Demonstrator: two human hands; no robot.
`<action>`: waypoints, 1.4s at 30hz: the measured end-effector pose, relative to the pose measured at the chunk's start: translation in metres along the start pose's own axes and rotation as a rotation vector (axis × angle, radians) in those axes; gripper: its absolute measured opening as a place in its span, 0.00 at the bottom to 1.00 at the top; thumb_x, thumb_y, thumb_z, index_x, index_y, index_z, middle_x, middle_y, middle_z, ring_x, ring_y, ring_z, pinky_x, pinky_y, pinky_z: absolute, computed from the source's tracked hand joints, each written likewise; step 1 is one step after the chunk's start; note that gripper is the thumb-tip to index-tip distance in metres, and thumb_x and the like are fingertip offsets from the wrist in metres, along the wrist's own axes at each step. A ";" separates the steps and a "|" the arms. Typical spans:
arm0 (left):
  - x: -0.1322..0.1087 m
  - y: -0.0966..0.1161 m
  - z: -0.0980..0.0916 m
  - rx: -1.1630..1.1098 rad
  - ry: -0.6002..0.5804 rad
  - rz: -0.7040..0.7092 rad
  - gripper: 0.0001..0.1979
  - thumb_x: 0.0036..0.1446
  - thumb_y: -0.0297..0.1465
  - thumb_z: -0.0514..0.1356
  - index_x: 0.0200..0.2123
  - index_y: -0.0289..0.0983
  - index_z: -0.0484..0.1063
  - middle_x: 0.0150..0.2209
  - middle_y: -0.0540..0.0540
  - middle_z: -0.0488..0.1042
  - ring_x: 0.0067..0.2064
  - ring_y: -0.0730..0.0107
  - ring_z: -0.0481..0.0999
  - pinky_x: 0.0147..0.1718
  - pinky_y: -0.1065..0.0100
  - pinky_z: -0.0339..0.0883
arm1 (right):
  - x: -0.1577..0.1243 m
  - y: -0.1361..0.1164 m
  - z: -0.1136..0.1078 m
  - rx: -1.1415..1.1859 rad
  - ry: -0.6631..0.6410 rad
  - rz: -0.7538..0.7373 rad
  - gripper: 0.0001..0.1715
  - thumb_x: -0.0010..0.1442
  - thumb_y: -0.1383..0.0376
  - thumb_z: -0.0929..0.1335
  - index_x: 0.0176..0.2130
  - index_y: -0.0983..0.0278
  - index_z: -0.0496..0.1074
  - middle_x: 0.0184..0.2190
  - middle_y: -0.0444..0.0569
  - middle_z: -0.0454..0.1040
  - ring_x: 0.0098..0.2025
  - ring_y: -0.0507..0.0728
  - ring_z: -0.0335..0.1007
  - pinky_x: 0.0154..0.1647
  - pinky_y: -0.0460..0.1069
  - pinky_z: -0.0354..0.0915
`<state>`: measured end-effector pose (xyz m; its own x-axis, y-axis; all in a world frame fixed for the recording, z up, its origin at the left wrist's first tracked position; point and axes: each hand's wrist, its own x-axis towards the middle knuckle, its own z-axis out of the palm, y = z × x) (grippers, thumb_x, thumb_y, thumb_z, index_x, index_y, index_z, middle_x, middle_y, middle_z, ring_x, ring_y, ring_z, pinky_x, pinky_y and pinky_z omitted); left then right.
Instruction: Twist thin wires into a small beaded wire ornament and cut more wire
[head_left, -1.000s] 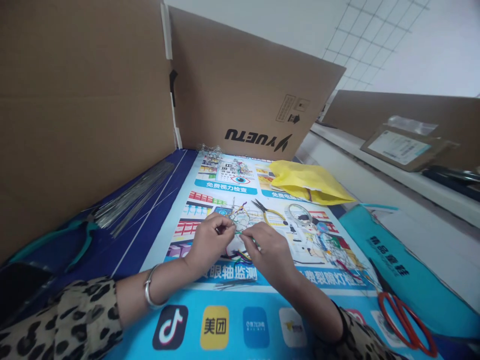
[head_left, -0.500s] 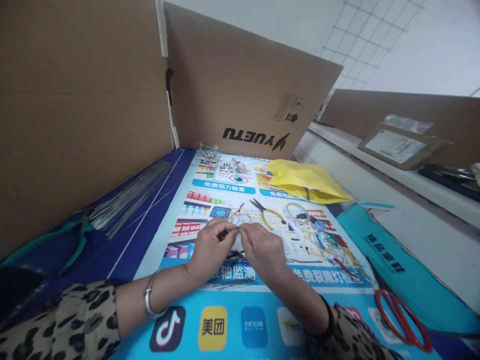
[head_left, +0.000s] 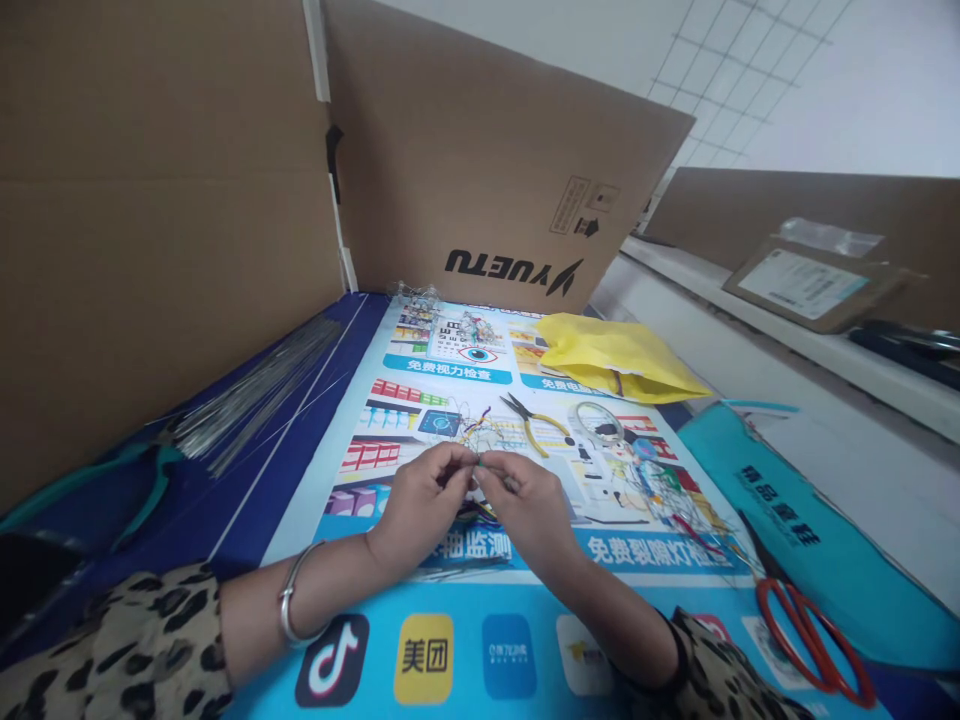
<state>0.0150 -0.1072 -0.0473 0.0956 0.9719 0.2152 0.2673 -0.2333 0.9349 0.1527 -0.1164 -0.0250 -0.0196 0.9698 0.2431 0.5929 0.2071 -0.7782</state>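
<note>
My left hand [head_left: 424, 500] and my right hand [head_left: 529, 505] meet fingertip to fingertip over the printed mat [head_left: 300, 530]. Both are closed in a pinch. Thin wire [head_left: 484, 437] loops out just beyond the fingertips, and a tiny greenish bit shows between them. The piece itself is mostly covered by my fingers. Under my hands lie dark and coloured strands [head_left: 472, 512], partly hidden. Just past my right hand, pliers with yellow handles [head_left: 536, 428] rest with their jaws apart.
Straight wires [head_left: 259, 395] lie at left beside a teal-handled tool [head_left: 146, 490]. Tangled wire [head_left: 667, 485], red-handled scissors [head_left: 814, 635] and a teal bag [head_left: 780, 520] are on the right. A yellow pouch [head_left: 615, 355] and a roll [head_left: 596, 422] sit farther back. Cardboard walls [head_left: 465, 150] stand behind.
The view has shifted slightly. My right fingers have changed their pinch and now lie more stretched against the left fingertips. Both hands stay together at the same spot.
</note>
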 end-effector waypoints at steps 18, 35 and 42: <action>0.001 0.004 -0.007 0.210 -0.045 0.245 0.07 0.56 0.26 0.53 0.35 0.37 0.70 0.34 0.48 0.72 0.38 0.70 0.71 0.38 0.67 0.65 | 0.007 0.000 0.002 0.214 0.044 0.184 0.10 0.51 0.62 0.65 0.26 0.65 0.72 0.23 0.43 0.72 0.28 0.52 0.67 0.30 0.45 0.63; 0.010 0.003 -0.004 0.367 -0.038 0.229 0.09 0.57 0.27 0.53 0.32 0.38 0.73 0.30 0.48 0.72 0.35 0.69 0.70 0.35 0.68 0.63 | 0.005 0.000 0.006 0.218 0.038 0.201 0.10 0.52 0.61 0.65 0.27 0.65 0.72 0.21 0.42 0.70 0.22 0.50 0.61 0.24 0.44 0.59; 0.012 0.011 -0.009 0.413 -0.022 0.201 0.07 0.51 0.24 0.53 0.24 0.36 0.69 0.25 0.50 0.68 0.29 0.72 0.67 0.29 0.70 0.59 | 0.005 0.003 0.005 0.235 -0.021 0.157 0.10 0.53 0.62 0.65 0.29 0.64 0.72 0.24 0.43 0.71 0.25 0.51 0.64 0.26 0.44 0.60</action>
<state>0.0107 -0.0978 -0.0317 0.2038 0.9060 0.3709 0.6004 -0.4150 0.6836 0.1506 -0.1107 -0.0289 0.0398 0.9943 0.0993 0.3867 0.0763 -0.9190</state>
